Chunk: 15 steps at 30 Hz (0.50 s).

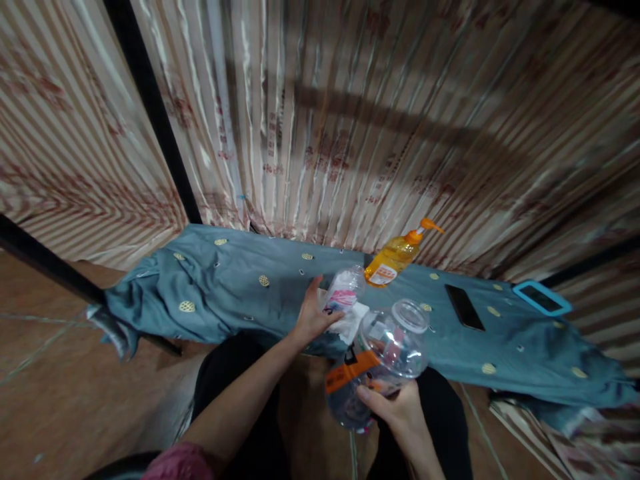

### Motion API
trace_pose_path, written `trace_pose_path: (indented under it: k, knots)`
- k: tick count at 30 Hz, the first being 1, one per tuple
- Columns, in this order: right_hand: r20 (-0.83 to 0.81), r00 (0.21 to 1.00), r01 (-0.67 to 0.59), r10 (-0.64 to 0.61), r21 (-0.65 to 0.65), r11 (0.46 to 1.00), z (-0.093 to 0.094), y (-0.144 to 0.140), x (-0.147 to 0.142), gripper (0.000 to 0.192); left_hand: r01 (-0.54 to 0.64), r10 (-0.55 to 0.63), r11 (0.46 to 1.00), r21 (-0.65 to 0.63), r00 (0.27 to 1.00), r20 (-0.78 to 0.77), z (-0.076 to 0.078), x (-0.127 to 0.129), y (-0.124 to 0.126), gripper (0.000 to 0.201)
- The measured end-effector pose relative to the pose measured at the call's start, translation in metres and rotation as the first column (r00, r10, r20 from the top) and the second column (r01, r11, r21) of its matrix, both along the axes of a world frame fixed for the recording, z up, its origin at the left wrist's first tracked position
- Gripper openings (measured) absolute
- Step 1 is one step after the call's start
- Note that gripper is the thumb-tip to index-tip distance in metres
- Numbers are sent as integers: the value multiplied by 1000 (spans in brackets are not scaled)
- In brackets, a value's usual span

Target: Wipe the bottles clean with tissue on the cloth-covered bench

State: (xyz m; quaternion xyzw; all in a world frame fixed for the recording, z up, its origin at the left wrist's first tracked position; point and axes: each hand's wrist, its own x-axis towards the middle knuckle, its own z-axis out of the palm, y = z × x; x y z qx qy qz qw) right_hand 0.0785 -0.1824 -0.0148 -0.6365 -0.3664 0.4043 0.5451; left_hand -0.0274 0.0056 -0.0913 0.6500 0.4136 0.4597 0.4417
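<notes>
My right hand (pixel 403 413) is closed around a large clear plastic jar (pixel 403 357) with an orange label band. The jar is tilted above my lap, its open round mouth facing up and away from me. My left hand (pixel 314 313) grips a smaller clear plastic bottle (pixel 346 288) with a pink and white print, low over the cloth-covered bench. White tissue (pixel 353 321) lies beside and partly under that bottle. Just beyond it stands a pump bottle (pixel 393 261) of yellow-orange liquid with an orange pump head.
A teal cloth (pixel 240 280) with yellow pineapple prints covers the narrow bench. On its right side lie a black phone (pixel 465 307) and a blue-framed object (pixel 542 298). Striped curtain fabric (pixel 320 133) hangs behind, with a dark metal post (pixel 155 113) at the left.
</notes>
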Motion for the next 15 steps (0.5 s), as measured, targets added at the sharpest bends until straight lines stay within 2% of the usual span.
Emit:
trace_pose_path:
  k: [3, 4, 6, 8, 10, 12, 15]
  knots:
    - [9, 997, 80, -80, -43, 996, -19, -15, 3, 55, -38, 34, 998, 58, 998, 59, 14, -23, -21, 74]
    - [9, 995, 95, -95, -55, 994, -24, -18, 3, 56, -19, 13, 998, 67, 995, 98, 20, -30, -32, 66]
    - [-8, 995, 97, -97, -64, 993, -32, -22, 1, 58, 125, -127, 992, 25, 970, 206, 32, -40, -59, 57]
    - [-33, 997, 70, -72, -55, 996, -37, -22, -2, 60, 342, -317, 939, -34, 900, 300, 43, -42, -87, 74]
    - [-57, 997, 41, -43, -35, 999, -39, -22, -5, 61, 497, -425, 862, -102, 817, 389, 51, -38, -112, 97]
    - [-93, 995, 25, -26, -6, 1000, -39, -24, -9, 61, 558, -449, 817, -148, 775, 444, 57, -30, -128, 105]
    - [-212, 977, 11, -2, 39, 999, -36, -35, -10, 67, 568, -386, 795, -211, 743, 547, 68, -21, -138, 97]
